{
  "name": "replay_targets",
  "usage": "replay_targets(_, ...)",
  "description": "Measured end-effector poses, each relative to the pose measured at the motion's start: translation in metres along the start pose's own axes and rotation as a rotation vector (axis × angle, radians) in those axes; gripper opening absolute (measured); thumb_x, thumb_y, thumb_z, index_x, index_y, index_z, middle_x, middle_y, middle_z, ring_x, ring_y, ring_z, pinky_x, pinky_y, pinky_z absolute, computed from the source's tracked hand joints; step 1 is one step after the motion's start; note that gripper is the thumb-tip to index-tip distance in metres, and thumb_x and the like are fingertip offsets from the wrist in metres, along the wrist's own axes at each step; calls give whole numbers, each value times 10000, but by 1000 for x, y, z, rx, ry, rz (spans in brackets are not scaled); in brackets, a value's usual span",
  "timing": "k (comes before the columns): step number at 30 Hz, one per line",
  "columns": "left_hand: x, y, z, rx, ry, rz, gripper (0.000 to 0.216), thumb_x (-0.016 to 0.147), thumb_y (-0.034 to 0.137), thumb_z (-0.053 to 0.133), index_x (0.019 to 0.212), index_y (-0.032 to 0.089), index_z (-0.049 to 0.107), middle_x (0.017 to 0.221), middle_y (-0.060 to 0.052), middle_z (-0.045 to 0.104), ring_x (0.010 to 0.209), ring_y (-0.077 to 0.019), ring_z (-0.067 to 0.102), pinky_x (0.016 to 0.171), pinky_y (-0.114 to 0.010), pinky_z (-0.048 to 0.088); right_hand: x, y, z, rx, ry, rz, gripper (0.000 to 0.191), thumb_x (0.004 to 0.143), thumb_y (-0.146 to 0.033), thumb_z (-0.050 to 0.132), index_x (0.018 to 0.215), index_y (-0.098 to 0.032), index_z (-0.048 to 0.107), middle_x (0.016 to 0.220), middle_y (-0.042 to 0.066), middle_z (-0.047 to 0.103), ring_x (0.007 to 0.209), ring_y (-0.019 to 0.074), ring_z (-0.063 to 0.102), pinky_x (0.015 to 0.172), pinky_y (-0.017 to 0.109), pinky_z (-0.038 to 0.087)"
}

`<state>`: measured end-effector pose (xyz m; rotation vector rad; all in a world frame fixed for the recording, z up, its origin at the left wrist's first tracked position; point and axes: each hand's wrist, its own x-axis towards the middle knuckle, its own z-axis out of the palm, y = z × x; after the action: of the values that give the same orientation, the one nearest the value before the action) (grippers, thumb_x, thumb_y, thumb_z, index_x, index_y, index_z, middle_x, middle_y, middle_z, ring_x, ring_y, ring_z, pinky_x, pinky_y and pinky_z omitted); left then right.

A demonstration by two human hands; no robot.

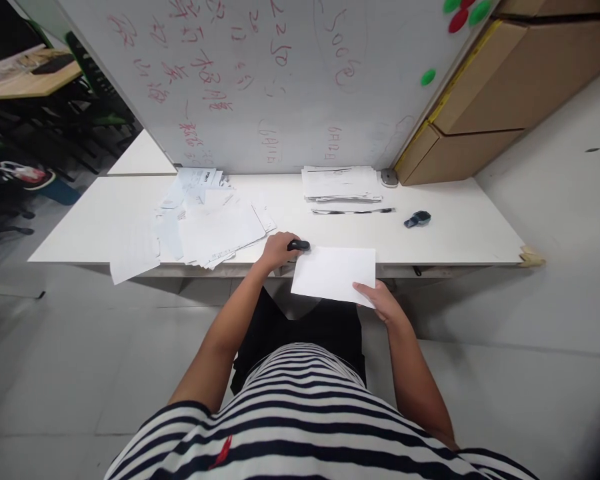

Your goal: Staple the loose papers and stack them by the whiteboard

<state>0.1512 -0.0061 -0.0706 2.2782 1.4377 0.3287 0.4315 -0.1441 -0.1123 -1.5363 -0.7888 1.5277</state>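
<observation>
My left hand (279, 249) is closed around a small black stapler (300, 245), whose nose sits at the upper left corner of a white sheet of paper (333, 270). With thumb on top and fingers underneath, my right hand (377, 297) grips that paper at its lower right corner. The paper lies partly over the table's front edge and looks blank from above. I cannot tell whether it is one sheet or several. To the left of my left hand spreads a loose pile of printed papers (220, 227).
On the white table (460, 233) are a neat paper stack (341, 182), a thin black-and-white strip (353, 211) and a dark watch-like object (417, 219). A whiteboard (300, 87) rises behind. Cardboard boxes (520, 80) stand at the right. One sheet (133, 250) overhangs the front edge.
</observation>
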Motion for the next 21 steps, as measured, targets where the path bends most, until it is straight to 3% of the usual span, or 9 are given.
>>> replay_targets(3,-1,0,-4,-2,-20,13,330,771,424,609,1056,260,638,1052,-22,664,993,-246,572,834,-342,421,0,-1,1,6,20,8,387,645,-351,786,950,-128,701,928,97,729,699,198,655,525,268,513)
replay_targets(7,3,4,-16,-89,-153,7,406,828,572,495,1030,254,646,1057,-26,664,926,-227,596,772,-324,440,1,0,0,21,22,27,369,650,-335,788,951,-139,705,958,91,730,739,204,669,579,273,531)
replay_targets(9,11,8,-20,-109,-113,10,446,876,582,404,1055,245,635,1104,-37,650,971,-227,585,806,-327,438,1,1,-1,27,6,20,373,651,-343,788,950,-135,705,943,91,731,717,201,667,575,276,530)
replay_targets(11,23,14,-22,-77,17,47,434,912,539,362,1085,234,618,1150,-49,630,1060,-234,545,893,-348,412,2,3,-2,22,-6,12,378,652,-360,785,940,-130,702,908,91,732,672,194,659,537,271,516)
replay_targets(13,38,21,-18,-22,113,90,411,929,503,349,1080,227,613,1161,-58,620,1134,-242,498,971,-377,369,3,5,-2,10,-13,4,385,657,-377,779,940,-129,699,891,88,732,647,187,651,508,265,503)
replay_targets(15,52,26,-11,28,123,103,414,926,511,350,1071,225,612,1195,-70,600,1217,-261,438,1018,-409,332,4,6,-3,1,-17,-3,402,660,-383,777,961,-129,697,903,86,732,656,186,652,520,265,506)
replay_targets(21,70,24,18,101,-38,-40,669,848,681,346,1290,194,467,1507,-144,282,1424,-367,78,1095,-569,152,1,2,-1,-9,20,0,421,665,-368,779,1006,-136,694,1006,92,725,806,212,683,684,289,539)
